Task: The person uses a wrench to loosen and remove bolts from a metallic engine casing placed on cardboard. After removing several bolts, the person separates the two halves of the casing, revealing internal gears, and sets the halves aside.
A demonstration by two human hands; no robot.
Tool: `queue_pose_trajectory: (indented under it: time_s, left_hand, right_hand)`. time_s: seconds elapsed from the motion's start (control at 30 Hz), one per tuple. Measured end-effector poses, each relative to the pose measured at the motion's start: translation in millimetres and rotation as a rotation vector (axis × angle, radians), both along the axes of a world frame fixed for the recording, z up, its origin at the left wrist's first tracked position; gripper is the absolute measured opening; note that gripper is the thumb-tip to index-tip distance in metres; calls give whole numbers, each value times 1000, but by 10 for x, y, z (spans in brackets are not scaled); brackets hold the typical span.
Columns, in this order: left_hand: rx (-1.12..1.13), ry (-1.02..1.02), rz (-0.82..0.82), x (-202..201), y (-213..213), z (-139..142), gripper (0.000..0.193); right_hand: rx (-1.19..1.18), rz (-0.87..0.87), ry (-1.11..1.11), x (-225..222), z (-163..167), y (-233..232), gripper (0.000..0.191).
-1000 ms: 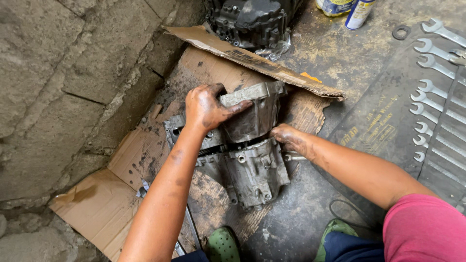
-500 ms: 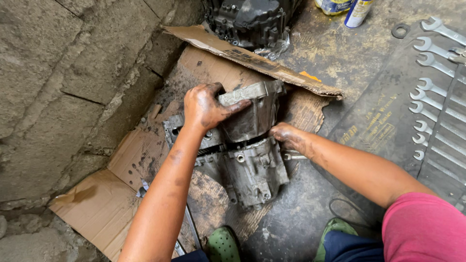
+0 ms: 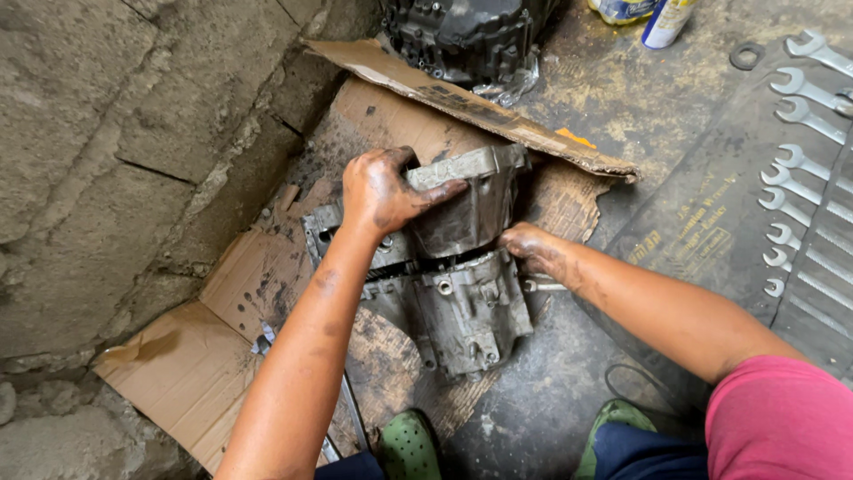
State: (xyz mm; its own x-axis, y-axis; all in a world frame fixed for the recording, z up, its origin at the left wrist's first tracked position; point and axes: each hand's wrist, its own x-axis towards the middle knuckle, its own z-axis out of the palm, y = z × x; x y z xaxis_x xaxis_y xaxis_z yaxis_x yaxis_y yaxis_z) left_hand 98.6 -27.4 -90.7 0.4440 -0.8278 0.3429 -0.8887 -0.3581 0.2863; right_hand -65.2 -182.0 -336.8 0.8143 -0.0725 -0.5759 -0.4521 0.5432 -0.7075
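On gearbox casing, both hands

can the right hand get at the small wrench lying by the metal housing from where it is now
Probably yes. The right hand rests on the side of the metal housing, and the small wrench lies on the floor just below the wrist, with nothing over it. The left hand grips the housing's top, well out of the way.
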Motion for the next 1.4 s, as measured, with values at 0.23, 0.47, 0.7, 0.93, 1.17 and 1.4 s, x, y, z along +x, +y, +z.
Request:
queue_pose_trajectory:
  time_s: [0.23, 0.47, 0.7, 0.93, 1.17, 1.4]
  left_hand:
    - [24, 7, 12, -20, -13, 19, 66]
    - [-19, 6, 1, -75, 8, -2, 64]
    - [43, -11, 11, -119, 17, 9, 65]
    - [4, -11, -4, -90, 10, 12, 65]
    - [15, -5, -16, -21, -16, -16, 64]
    - [33, 33, -18, -26, -18, 7, 64]
  right_hand:
    - [61, 18, -13, 56, -177, -41, 18]
    - [8, 13, 136, 39, -278, -48, 15]
    - [-228, 99, 214, -28, -104, -37, 29]
    - [-142, 124, 155, -63, -51, -99, 19]
    - [-120, 49, 186, 51, -71, -45, 22]
    - [-149, 61, 319, 90, -24, -29, 23]
